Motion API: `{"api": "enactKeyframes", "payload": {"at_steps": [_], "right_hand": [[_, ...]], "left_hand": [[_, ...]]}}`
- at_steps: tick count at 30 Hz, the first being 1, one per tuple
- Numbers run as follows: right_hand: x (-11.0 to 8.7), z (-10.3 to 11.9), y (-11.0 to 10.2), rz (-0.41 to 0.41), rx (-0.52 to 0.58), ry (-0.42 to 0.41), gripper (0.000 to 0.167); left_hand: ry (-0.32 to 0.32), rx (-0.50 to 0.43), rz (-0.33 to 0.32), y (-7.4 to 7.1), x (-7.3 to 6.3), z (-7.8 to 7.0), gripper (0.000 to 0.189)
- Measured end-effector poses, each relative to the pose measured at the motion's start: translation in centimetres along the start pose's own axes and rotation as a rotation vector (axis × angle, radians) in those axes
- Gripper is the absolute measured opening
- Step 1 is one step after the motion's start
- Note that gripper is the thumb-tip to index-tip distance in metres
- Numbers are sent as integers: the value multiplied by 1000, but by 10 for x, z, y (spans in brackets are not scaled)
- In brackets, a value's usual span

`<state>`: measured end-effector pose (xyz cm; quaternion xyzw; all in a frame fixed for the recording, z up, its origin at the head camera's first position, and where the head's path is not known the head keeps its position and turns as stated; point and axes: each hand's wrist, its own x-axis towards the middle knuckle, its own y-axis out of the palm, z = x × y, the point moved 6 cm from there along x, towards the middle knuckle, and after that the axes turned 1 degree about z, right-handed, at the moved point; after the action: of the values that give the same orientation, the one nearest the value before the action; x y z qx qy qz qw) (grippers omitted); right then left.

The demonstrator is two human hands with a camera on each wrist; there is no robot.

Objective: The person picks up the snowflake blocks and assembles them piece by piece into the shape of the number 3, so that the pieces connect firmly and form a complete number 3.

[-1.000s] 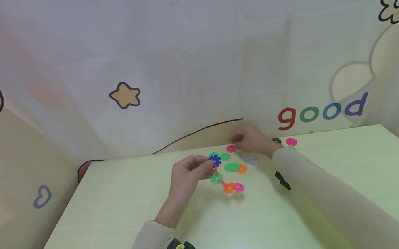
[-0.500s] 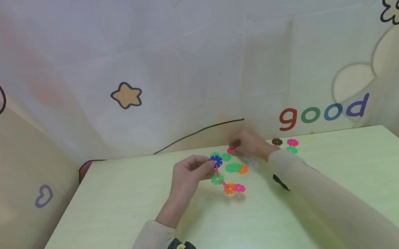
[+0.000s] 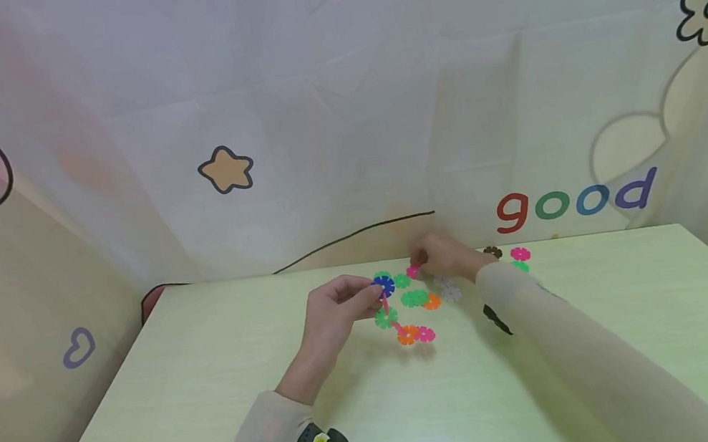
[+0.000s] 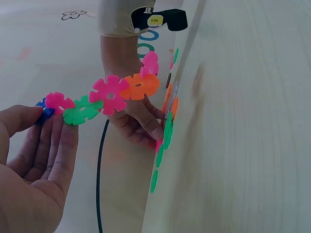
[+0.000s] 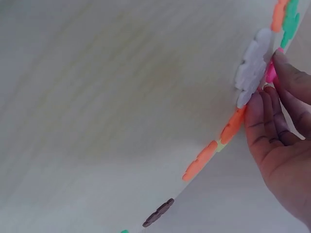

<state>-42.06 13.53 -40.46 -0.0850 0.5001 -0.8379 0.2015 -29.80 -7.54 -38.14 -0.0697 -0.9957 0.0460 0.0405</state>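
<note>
In the head view my left hand (image 3: pixel 340 305) pinches the blue snowflake disc (image 3: pixel 383 287) at the top of a chain of linked plastic discs. The chain hangs over the table; the left wrist view shows blue, then pink, a green disc (image 4: pixel 83 110), a larger-looking pink disc (image 4: pixel 110 94), an orange disc (image 4: pixel 141 85) and a pink end disc (image 4: pixel 150 63). Near the table's back edge, my right hand (image 3: pixel 444 253) pinches a single pink disc (image 5: pixel 271 73) between thumb and fingers, low at the tabletop. Its fingers partly cover that disc.
Loose green discs (image 3: pixel 414 298), an orange disc (image 3: pixel 431 301) and whitish discs (image 3: pixel 448 290) lie between the hands. Right of my right hand are a brown disc (image 3: pixel 492 252), a pink disc (image 3: pixel 520 254) and a green one. A printed curtain (image 3: pixel 342 107) rises behind the table (image 3: pixel 244 348).
My right hand has come down to the loose pink disc and now pinches it, shifting it slightly. The left hand and its chain stay almost still.
</note>
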Motion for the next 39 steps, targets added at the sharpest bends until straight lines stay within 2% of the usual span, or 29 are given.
{"api": "enactKeyframes", "payload": {"at_steps": [3, 8, 16, 23, 30, 34, 39], "right_hand": [[-1, -4, 0, -11, 31, 34, 14], [-11, -1, -5, -60, 93, 29, 10], [-44, 11, -15, -166, 295, -15, 15], [-74, 30, -29, -264, 435, -62, 16], [-93, 45, -30, -305, 533, -105, 15], [-97, 50, -27, -301, 580, -148, 14], [-101, 54, -25, -304, 591, -166, 14]], "left_hand": [[1, -2, 2, 0, 0, 0, 16], [7, 3, -2, 1, 0, 1, 17], [12, -1, 7, 3, 1, -1, 19], [-17, 5, 18, 5, 1, -1, 20], [-19, 0, 27, 6, 1, 0, 19], [-15, -6, 37, 6, 0, 0, 19], [-15, -22, 44, 6, -1, -1, 19]]}}
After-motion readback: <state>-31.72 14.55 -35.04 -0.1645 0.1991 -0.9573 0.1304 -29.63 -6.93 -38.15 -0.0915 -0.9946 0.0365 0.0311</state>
